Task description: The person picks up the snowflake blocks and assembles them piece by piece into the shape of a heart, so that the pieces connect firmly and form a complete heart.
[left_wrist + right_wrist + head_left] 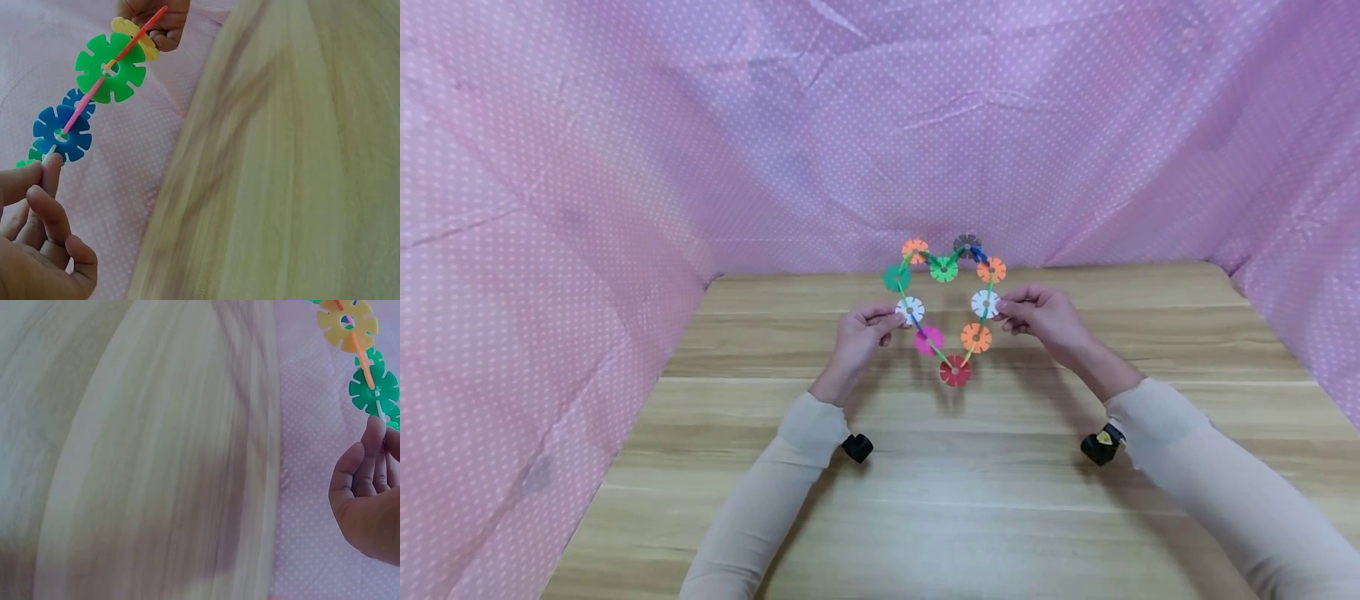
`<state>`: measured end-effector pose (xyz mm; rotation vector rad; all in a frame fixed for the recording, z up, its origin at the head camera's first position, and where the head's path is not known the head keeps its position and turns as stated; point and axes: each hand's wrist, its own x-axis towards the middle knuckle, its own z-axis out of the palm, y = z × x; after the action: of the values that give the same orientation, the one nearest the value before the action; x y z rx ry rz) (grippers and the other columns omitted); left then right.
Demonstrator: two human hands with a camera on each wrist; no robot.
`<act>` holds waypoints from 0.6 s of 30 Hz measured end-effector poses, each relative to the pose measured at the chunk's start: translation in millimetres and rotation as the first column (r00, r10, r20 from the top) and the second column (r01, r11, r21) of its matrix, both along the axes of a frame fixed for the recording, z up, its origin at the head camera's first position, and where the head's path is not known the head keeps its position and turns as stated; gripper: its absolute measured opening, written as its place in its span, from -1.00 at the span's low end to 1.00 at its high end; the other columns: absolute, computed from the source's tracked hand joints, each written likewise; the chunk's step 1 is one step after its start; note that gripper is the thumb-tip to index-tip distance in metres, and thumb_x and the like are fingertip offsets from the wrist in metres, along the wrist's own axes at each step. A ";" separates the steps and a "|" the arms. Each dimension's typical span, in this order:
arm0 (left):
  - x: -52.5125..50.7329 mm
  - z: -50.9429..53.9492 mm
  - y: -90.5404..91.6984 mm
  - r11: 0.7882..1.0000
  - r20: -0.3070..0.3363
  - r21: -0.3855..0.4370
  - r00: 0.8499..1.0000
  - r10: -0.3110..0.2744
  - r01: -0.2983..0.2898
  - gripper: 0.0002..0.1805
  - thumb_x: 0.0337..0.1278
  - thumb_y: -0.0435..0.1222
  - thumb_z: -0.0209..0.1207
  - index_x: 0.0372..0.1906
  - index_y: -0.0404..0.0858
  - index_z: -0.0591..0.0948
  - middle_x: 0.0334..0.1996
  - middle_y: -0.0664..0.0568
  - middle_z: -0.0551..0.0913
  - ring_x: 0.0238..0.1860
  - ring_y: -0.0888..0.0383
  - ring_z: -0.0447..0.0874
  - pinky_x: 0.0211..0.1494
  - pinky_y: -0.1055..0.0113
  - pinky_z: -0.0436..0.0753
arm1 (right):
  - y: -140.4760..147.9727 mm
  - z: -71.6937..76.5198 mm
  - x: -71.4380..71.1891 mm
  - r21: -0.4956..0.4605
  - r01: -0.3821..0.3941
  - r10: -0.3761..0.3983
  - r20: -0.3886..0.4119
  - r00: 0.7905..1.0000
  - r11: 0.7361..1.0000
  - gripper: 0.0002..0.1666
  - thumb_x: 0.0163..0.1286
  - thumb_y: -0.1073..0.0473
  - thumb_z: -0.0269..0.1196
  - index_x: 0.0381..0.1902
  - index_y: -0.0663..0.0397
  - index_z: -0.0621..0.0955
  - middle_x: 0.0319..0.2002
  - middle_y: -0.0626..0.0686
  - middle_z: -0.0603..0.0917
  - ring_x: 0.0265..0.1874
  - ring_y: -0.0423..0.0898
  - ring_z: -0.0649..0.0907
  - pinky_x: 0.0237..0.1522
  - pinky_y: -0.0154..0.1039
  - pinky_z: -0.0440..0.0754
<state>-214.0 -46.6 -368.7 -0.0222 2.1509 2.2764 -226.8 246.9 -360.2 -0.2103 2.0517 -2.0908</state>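
Note:
A heart-shaped ring of notched plastic snowflake discs hangs above the table, held up between both hands. My left hand (859, 340) pinches the white disc (910, 311) on the heart's left side. On the opposite side, my right hand (1051, 321) pinches another white disc (985, 304). A red disc (955, 371) forms the bottom point, and a light green disc (943, 269) sits in the top dip. Blue (62, 133) and green discs show beyond the fingertips in the left wrist view. In the right wrist view a yellow disc (347, 324) joins an orange one.
The wooden table (925, 517) lies beneath the arms. Pink dotted cloth (880, 150) hangs behind it and at both sides. Black wrist cameras (857, 447) are strapped at the sleeve cuffs.

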 end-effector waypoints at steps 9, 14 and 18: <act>-7.5 -5.7 -2.2 0.978 0.100 -0.206 0.995 -0.021 0.041 -0.87 0.24 -0.39 0.33 -0.16 -0.35 0.69 -0.26 -0.14 0.79 -0.48 0.09 0.51 -0.35 0.28 0.51 | 0.3 -13.0 -5.7 0.066 -0.022 0.017 0.072 0.997 0.998 -0.75 0.47 0.37 0.21 -0.05 0.54 0.54 -0.39 0.03 0.76 -0.48 -0.19 0.66 -0.32 -0.32 0.69; -14.0 -14.2 -3.3 0.947 0.136 -0.311 0.990 -0.039 0.081 -0.84 0.25 -0.40 0.32 -0.12 -0.39 0.68 -0.29 -0.12 0.78 -0.55 0.16 0.52 -0.46 0.39 0.51 | -1.9 -20.5 -5.7 0.179 -0.021 0.003 0.101 0.995 0.984 -0.70 0.47 0.31 0.23 -0.02 0.53 0.55 -0.36 0.09 0.76 -0.47 -0.19 0.66 -0.35 -0.33 0.66; -16.9 -19.6 -2.8 0.909 0.147 -0.398 0.987 -0.067 0.122 -0.86 0.24 -0.41 0.32 -0.16 -0.41 0.69 -0.27 -0.11 0.76 -0.59 0.18 0.52 -0.50 0.42 0.54 | -2.1 -27.1 -7.2 0.229 -0.024 -0.008 0.141 0.990 0.973 -0.70 0.47 0.29 0.23 0.00 0.50 0.56 -0.29 0.18 0.75 -0.47 -0.19 0.64 -0.35 -0.32 0.66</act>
<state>-230.9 -49.4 -388.3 -0.0659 2.4483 1.6884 -234.1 244.8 -387.3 -0.0332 2.1781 -1.7870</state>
